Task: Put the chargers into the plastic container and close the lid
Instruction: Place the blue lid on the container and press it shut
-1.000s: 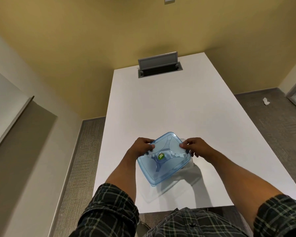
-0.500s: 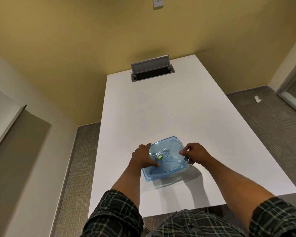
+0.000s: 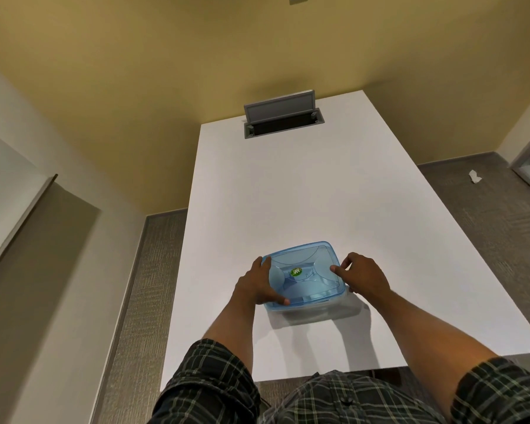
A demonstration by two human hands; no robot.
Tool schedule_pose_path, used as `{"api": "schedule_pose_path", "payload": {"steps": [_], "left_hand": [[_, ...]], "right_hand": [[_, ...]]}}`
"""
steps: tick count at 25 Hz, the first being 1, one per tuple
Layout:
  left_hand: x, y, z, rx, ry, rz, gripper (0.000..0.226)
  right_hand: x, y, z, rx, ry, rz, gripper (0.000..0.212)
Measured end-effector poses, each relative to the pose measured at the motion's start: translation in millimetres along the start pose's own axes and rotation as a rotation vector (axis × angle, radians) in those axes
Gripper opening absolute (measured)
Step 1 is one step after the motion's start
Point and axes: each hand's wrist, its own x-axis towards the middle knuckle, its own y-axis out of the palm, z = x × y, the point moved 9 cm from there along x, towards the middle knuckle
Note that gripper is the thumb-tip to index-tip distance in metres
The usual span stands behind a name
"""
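Head view: half a second ago the blue lid (image 3: 303, 275) was already over the container (image 3: 328, 302) with fingers curled at its rim; a second ago it was tilted, held up above the desk (image 3: 288, 185). Now it lies flat on the clear box, which means, as I judge it, that the closing step is nearly done and only the pressing-down of the edges is left. No chargers can be made out through the tinted plastic, so I cannot say whether they are inside.

The left hand (image 3: 257, 286) lies spread on the lid's left edge, thumb reaching to the near corner. The right hand (image 3: 361, 275) rests on the right edge, fingertips on the rim. Both hands press on the lid, one to each side, neither closed around anything.

The container sits on the near part of the white desk, close to the person's edge, a little left of the middle. Its long axis runs roughly left to right, turned slightly so the right end lies nearer the person. A green sticker (image 3: 296, 272) marks the lid's centre.
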Motion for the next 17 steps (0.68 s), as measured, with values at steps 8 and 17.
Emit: {"api": "schedule_pose_path", "payload": {"steps": [8, 17], "left_hand": [[-5.8, -8.2, -8.4, 0.095, 0.041, -0.031, 0.14], [2.2, -12.2, -10.2, 0.072, 0.093, -0.03, 0.142]], "right_hand": [[4.8, 9.9, -5.7, 0.101, -0.007, 0.144, 0.034], [2.8, 13.7, -14.6, 0.25, 0.04, 0.306, 0.054]]}}
